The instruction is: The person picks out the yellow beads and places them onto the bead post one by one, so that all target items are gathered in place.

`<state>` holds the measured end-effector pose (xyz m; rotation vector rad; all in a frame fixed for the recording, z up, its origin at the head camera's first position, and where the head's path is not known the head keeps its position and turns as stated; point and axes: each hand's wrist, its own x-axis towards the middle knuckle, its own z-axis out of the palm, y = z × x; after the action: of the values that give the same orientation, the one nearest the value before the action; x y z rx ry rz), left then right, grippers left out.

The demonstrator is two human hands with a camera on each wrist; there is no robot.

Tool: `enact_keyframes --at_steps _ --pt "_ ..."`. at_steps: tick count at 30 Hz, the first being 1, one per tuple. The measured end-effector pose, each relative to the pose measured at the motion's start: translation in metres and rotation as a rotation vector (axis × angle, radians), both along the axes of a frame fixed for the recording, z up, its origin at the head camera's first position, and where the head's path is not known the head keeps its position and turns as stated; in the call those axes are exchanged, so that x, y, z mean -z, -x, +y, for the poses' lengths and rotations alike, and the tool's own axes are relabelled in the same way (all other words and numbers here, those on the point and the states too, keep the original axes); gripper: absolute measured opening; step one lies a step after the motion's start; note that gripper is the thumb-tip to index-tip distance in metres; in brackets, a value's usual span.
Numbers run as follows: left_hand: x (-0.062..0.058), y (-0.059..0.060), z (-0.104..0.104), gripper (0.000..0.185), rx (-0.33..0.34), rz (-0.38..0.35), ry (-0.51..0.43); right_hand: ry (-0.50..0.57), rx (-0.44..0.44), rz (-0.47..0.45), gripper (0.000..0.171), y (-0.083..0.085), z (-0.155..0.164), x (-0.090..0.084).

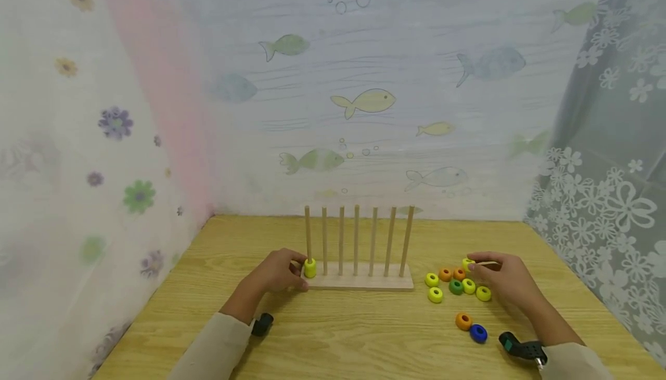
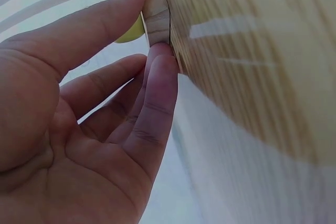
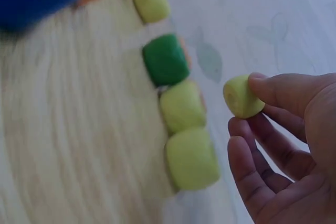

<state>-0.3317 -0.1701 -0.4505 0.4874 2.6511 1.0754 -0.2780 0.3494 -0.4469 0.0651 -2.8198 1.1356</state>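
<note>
A wooden peg stand with a row of several upright pegs stands in the middle of the table. Yellow beads sit stacked at the bottom of its leftmost peg. My left hand holds the left end of the stand's base, thumb on one face and fingertips at the edge. Over on the right, my right hand pinches a yellow bead between thumb and fingers, just off the tabletop. Near it lie loose beads: yellow, orange and green.
Closer to the front lie an orange bead and a blue bead, side by side. The wooden table backs onto a fish-patterned curtain. Flowered curtains hang at left and right.
</note>
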Motion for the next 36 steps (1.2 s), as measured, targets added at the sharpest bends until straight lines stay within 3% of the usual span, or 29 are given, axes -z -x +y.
enact_keyframes --at_steps 8,25,36 --pt "0.0 0.0 0.0 0.069 0.002 0.008 0.001 -0.04 -0.054 0.127 0.046 -0.001 -0.017 -0.018" --pt "-0.003 -0.002 0.004 0.069 0.003 0.018 0.013 -0.079 -0.084 0.182 0.042 0.0 -0.033 -0.04" --pt "-0.001 -0.003 0.003 0.068 -0.001 0.032 0.013 -0.07 -0.113 0.24 0.037 0.005 -0.049 -0.067"
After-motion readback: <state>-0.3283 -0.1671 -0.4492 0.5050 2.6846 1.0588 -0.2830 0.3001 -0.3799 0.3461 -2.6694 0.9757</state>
